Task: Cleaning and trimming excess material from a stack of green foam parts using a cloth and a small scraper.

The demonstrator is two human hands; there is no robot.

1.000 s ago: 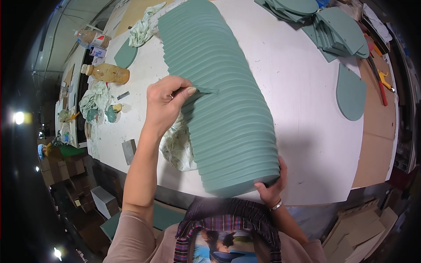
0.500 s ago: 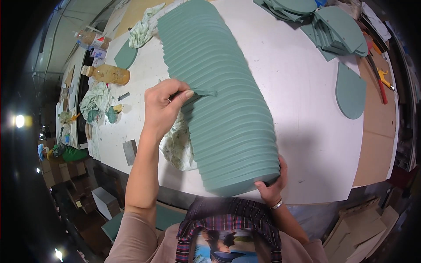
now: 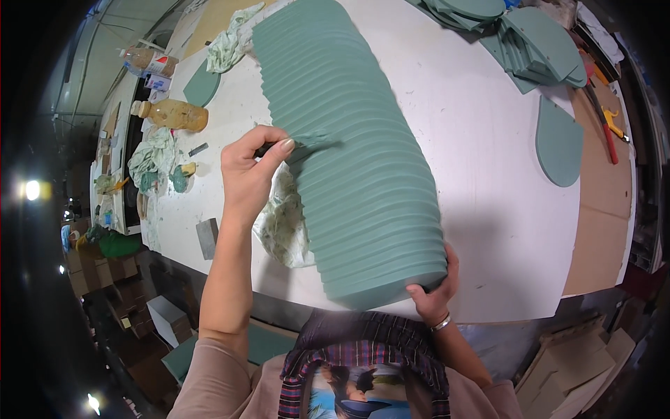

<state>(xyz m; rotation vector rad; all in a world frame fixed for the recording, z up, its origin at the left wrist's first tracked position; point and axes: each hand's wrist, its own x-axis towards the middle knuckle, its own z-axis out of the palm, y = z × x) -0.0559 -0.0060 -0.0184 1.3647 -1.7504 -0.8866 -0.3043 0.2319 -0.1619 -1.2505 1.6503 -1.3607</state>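
A long ribbed teal stack of flat pieces (image 3: 349, 146) lies on its side on the white table (image 3: 474, 140), running away from me. My left hand (image 3: 248, 174) pinches a thin dark tool (image 3: 300, 145) whose tip rests on the stack's left flank. My right hand (image 3: 434, 293) grips the near end of the stack at the table's front edge; a bracelet shows on that wrist. A stained, crumpled cloth (image 3: 283, 223) lies under my left hand, against the stack.
Loose teal oval pieces (image 3: 530, 42) are piled at the far right, one (image 3: 558, 140) lying alone. Bottles (image 3: 171, 113), rags (image 3: 150, 157) and a small grey block (image 3: 207, 237) sit along the left. Red and yellow hand tools (image 3: 608, 129) lie on the brown board at right.
My left hand and its tool shifted slightly along the stack's side. My right hand stays on the near end.
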